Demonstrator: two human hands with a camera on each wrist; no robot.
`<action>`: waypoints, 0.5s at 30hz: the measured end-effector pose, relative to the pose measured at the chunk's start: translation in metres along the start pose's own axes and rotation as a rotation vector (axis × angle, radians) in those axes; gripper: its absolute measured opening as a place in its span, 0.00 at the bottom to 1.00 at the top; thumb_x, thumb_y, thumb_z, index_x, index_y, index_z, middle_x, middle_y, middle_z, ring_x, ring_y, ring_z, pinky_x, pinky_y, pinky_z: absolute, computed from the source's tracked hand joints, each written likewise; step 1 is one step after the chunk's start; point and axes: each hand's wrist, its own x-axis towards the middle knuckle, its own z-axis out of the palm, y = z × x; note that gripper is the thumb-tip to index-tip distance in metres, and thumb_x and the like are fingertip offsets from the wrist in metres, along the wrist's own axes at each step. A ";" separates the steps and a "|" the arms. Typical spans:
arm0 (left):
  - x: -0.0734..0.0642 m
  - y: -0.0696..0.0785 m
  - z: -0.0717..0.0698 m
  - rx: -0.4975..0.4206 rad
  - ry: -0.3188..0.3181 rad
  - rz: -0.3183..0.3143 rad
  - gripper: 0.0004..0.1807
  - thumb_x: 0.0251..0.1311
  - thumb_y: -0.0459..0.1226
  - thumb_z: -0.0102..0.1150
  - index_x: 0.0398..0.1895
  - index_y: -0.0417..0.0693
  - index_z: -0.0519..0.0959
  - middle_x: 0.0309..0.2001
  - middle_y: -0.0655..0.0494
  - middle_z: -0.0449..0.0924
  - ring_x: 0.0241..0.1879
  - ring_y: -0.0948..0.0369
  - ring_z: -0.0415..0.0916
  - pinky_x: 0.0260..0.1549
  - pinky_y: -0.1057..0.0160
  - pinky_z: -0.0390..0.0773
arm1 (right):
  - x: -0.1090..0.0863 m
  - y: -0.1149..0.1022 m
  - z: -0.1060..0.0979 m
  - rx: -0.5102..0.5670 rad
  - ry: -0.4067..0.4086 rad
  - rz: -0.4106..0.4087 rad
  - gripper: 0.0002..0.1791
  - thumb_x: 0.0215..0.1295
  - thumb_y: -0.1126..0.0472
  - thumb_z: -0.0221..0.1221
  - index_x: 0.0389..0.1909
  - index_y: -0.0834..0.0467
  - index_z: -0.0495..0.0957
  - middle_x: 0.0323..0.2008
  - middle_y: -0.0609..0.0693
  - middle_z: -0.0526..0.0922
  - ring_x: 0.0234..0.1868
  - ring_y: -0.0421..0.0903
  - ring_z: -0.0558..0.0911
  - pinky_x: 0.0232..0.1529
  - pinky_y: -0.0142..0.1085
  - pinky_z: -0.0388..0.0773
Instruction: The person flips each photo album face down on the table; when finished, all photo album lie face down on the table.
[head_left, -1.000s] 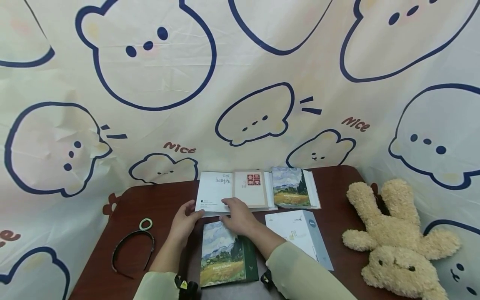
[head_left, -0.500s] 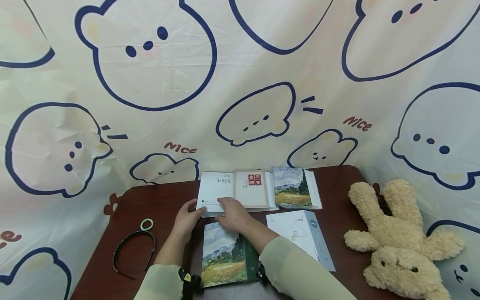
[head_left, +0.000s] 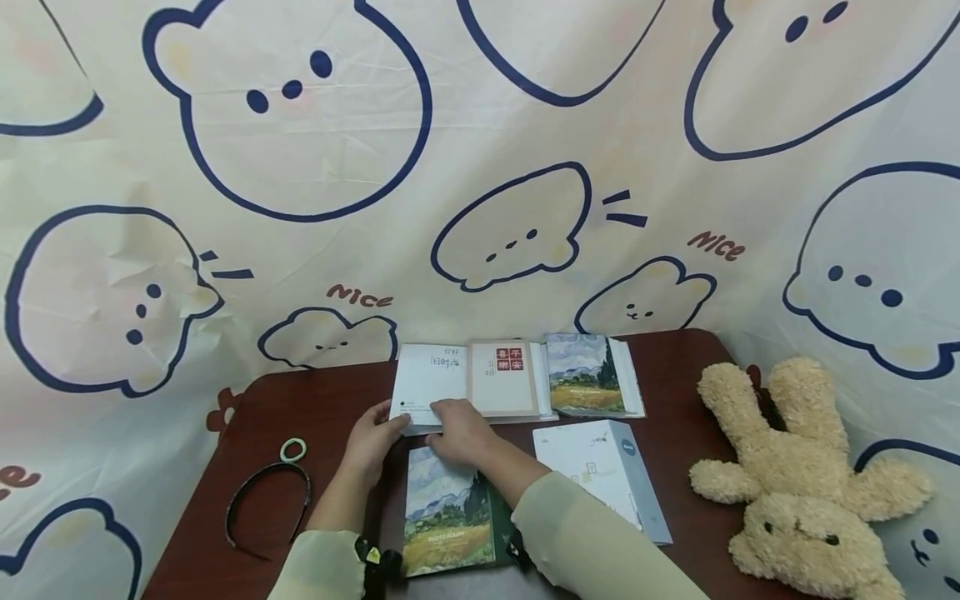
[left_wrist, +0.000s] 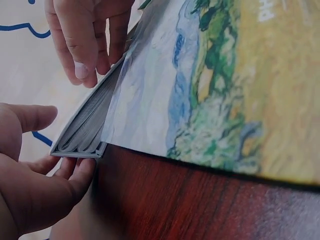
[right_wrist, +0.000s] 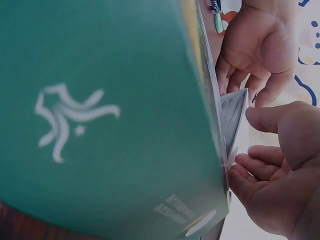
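Patterned cloth (head_left: 495, 133) backs the bench (head_left: 324, 417). Head view: the white book (head_left: 431, 375) lies beyond the album (head_left: 450, 510), long axis apparently pointing away from it; the right hand (head_left: 467, 437) has slid nearer the left hand (head_left: 371, 442). Left wrist view: left fingers hold the corner, thumb above. Right wrist view: right fingers curl around the album-facing edge, apparently gripping.

A white book (head_left: 431, 379) lies closed, cover up, at the back of the table (head_left: 315, 400), just left of a cream book (head_left: 504, 392); dark lettering marks its upper right, a dark dot and fine print its lower left; grey, curving pages show between its covers; your left hand (head_left: 372, 437) grips its near left corner; your right hand (head_left: 463, 433) sits at its near edge.
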 end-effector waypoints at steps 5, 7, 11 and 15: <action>0.000 -0.003 -0.004 -0.048 0.002 -0.018 0.37 0.72 0.36 0.60 0.78 0.31 0.58 0.70 0.32 0.67 0.65 0.44 0.73 0.66 0.46 0.72 | 0.001 -0.004 0.001 0.011 -0.013 -0.007 0.31 0.70 0.54 0.65 0.70 0.62 0.73 0.67 0.56 0.78 0.69 0.52 0.75 0.68 0.42 0.72; 0.000 -0.005 -0.007 -0.053 0.007 -0.028 0.37 0.73 0.37 0.60 0.79 0.32 0.57 0.71 0.32 0.66 0.67 0.44 0.72 0.67 0.47 0.71 | 0.002 -0.006 0.001 0.010 -0.025 -0.012 0.31 0.71 0.54 0.65 0.70 0.62 0.74 0.67 0.56 0.78 0.69 0.53 0.75 0.69 0.43 0.72; -0.001 -0.008 -0.012 -0.056 0.018 -0.034 0.38 0.73 0.38 0.60 0.79 0.32 0.57 0.72 0.33 0.64 0.69 0.43 0.69 0.69 0.47 0.69 | 0.003 -0.011 0.002 -0.001 -0.043 -0.025 0.31 0.71 0.54 0.65 0.70 0.62 0.74 0.67 0.56 0.78 0.70 0.52 0.75 0.69 0.42 0.71; -0.005 -0.007 -0.017 -0.069 0.017 -0.026 0.37 0.73 0.36 0.59 0.78 0.30 0.56 0.72 0.32 0.63 0.70 0.44 0.68 0.70 0.46 0.68 | 0.005 -0.013 0.004 -0.004 -0.051 -0.049 0.31 0.70 0.54 0.66 0.70 0.62 0.74 0.67 0.56 0.78 0.70 0.51 0.75 0.69 0.40 0.71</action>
